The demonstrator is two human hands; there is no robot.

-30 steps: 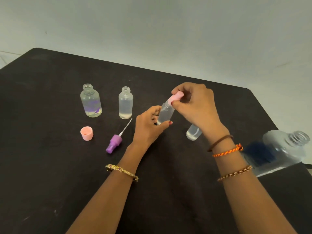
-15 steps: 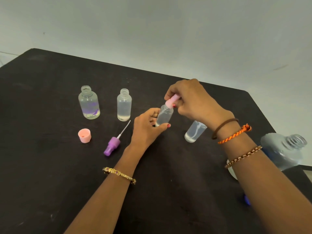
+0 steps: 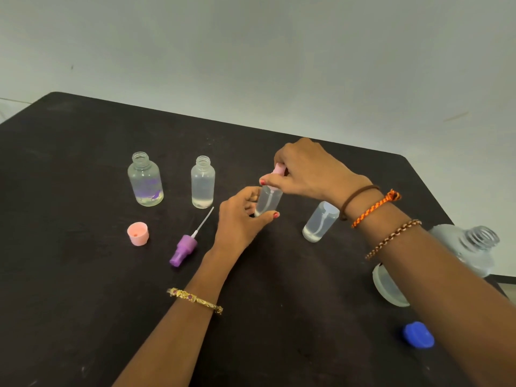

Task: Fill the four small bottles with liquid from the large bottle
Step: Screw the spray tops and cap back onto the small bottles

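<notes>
Currently, from left to right on the black table [image 3: 69, 275]:
Far-left small bottle [image 3: 145, 180]: upright, uncapped, clear, with a purple print low on its side and liquid inside.
Pink cap [image 3: 137, 233]: lies on the table in front of that bottle, apart from it.
Second small bottle [image 3: 203, 182]: upright, uncapped, a little liquid at the bottom.
Purple spray pump [image 3: 184, 248]: lies on its side in front of the second bottle, its thin tube pointing up and away towards it.
Left hand [image 3: 240, 219]: fingers and thumb curled round the lower part of the held spray bottle [image 3: 268, 201], steadying it from the left; a gold bracelet is on the wrist.
Right hand [image 3: 307, 170]: fingers pinch the pink spray top [image 3: 279, 171] at the neck of the held bottle, directly above the left hand's grip; three bands are on the wrist.
Fourth small bottle [image 3: 319, 222]: stands just right of the held one, partly behind the right wrist, fitted with a pale top.
Large bottle [image 3: 472, 248]: open-necked, near the right table edge, largely hidden by the right forearm.
Blue cap [image 3: 418, 334]: lies near the front right of the table.
</notes>
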